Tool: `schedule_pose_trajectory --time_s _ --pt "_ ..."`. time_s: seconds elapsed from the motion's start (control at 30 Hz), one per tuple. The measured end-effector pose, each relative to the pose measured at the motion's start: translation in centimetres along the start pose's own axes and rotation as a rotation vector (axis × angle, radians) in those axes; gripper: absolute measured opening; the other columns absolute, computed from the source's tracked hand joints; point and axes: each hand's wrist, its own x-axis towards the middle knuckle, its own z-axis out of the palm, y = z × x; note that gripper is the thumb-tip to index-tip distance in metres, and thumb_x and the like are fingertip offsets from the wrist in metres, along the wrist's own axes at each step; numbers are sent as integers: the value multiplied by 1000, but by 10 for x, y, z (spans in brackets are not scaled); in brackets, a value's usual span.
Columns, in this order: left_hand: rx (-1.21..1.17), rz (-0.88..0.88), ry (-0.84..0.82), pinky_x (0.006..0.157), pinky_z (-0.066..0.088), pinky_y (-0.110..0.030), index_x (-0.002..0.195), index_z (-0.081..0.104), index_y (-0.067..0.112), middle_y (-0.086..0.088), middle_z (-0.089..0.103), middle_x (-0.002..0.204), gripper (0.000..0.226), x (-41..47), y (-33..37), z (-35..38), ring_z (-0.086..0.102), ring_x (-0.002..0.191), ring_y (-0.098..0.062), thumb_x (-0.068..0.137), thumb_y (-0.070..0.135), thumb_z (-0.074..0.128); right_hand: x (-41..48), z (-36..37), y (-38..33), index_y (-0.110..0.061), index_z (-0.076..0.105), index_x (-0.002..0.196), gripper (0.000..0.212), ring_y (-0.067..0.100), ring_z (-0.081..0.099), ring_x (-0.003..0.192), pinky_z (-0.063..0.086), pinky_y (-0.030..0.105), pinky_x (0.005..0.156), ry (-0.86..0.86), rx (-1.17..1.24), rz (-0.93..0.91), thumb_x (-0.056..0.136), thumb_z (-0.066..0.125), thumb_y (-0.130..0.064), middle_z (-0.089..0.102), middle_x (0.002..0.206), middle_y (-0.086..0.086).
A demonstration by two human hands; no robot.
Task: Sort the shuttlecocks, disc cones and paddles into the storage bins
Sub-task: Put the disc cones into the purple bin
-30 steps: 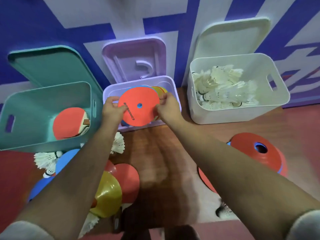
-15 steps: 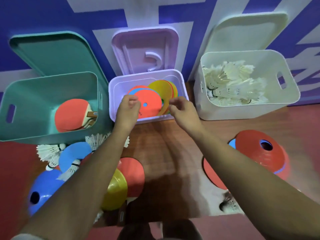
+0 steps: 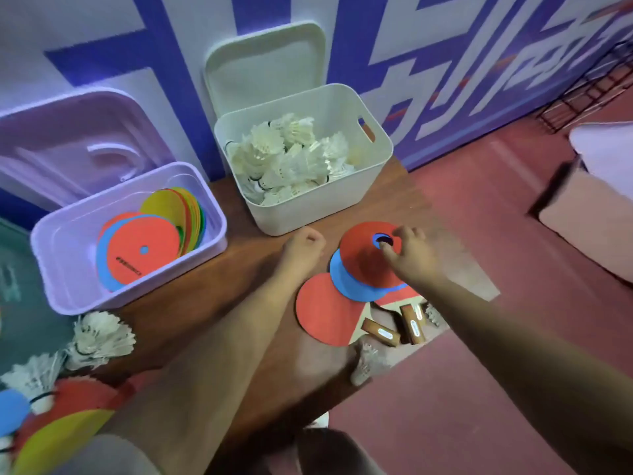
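Presently, my right hand (image 3: 412, 258) is on the red cone (image 3: 363, 265): thumb and fingertips pinch the rim of the hole at its top. The red cone sits stacked on a blue cone (image 3: 346, 286), whose edge shows from under it on the side toward my left hand (image 3: 303, 246). Both rest on the wooden board (image 3: 205, 286), directly under the right hand.

The left hand lies just left of the red cone, apart from it. Its fingers are curled in and hold nothing. Whether it touches the board I cannot tell.

Nearer to me than the right hand, a red paddle (image 3: 323, 311) lies flat, its blade partly under the blue cone. Two wooden handles (image 3: 380, 333) show just below the right wrist; what the second belongs to is mostly hidden. A single shuttlecock (image 3: 368, 365) lies nearside of the handles.

Just beyond the left hand stands the white bin (image 3: 308, 214), its lid (image 3: 267, 63) propped against the wall, with a pile of shuttlecocks (image 3: 291, 156) inside.

Well left of the left hand stands the purple bin (image 3: 137, 293). It holds flat discs: a red disc (image 3: 137, 248) on top, blue beneath it, yellow ones leaning at the far end.

Left of the left forearm, loose shuttlecocks (image 3: 99, 337) lie near the purple bin. Nearer me, a yellow cone (image 3: 58, 440) shows, blurred.
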Motion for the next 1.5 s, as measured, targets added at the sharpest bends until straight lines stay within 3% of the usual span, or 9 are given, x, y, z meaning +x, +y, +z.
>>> schedule_pose_trajectory --time_s 0.1,0.27,0.43,0.67,0.97,1.13,1.27,1.37,1.5 --pt "196 -39 -37 83 50 -31 94 61 18 -3 68 99 14 25 4 43 63 95 -24 83 27 57 16 -7 43 -2 46 131 55 36 50 120 39 38 97 -66 -13 166 92 60 -38 46 129 23" --pt "284 -190 -118 95 43 -30 138 41 16 -9 54 133 70 50 -9 93 55 119 -26 83 53 64 46 9 85 4 43 127 66 39 50 122 41 40 95 -89 131 348 91 57 -49 50 130 28" --pt "383 -151 -128 109 39 -42 142 42 27 -2 49 144 106 61 -21 107 48 130 -24 53 84 48 56 30 102 0 64 96 80 34 66 97 50 37 80 -107 227 360 69 46 -73 69 87 14" --pt "283 -90 -60 106 42 -35 134 51 27 -4 57 135 63 58 -29 103 52 126 -22 76 48 68 52 23 92 -9 47 136 82 25 65 101 52 43 92 -4 457 348 72 70 -55 67 110 5" --pt "-112 -16 41 102 43 -29 122 58 24 -7 63 122 29 36 -10 74 57 118 -16 93 23 59 24 16 37 -9 59 115 37 30 68 97 56 45 91 -105 1240 306 83 68 7 71 105 13" --pt "-295 -21 161 94 52 -45 103 67 30 -3 71 104 33 16 -4 39 67 103 -22 83 55 58 -15 31 6 -19 66 106 28 11 64 86 54 35 85 -140 944 -52 83 68 -4 71 98 5" --pt "-661 -188 0 90 53 -45 125 61 23 -1 70 118 54 -9 0 3 66 111 -20 88 61 52 -38 44 -7 -17 73 103 28 -2 61 94 47 23 89 -131 574 -418 85 62 1 70 100 -10" --pt "-763 -233 -116 90 55 -45 128 58 9 -12 69 119 46 -23 -8 -13 66 110 -26 95 41 52 -39 58 -11 -17 74 103 28 14 61 93 45 30 87 -61 209 -802 86 61 1 70 97 -7" --pt "-808 -348 -107 98 48 -54 130 52 -3 -25 62 125 46 -26 -30 -26 59 116 -39 85 2 46 -37 73 -12 -22 74 102 23 20 62 98 45 37 85 -30 31 -871 89 59 -12 68 97 -5"
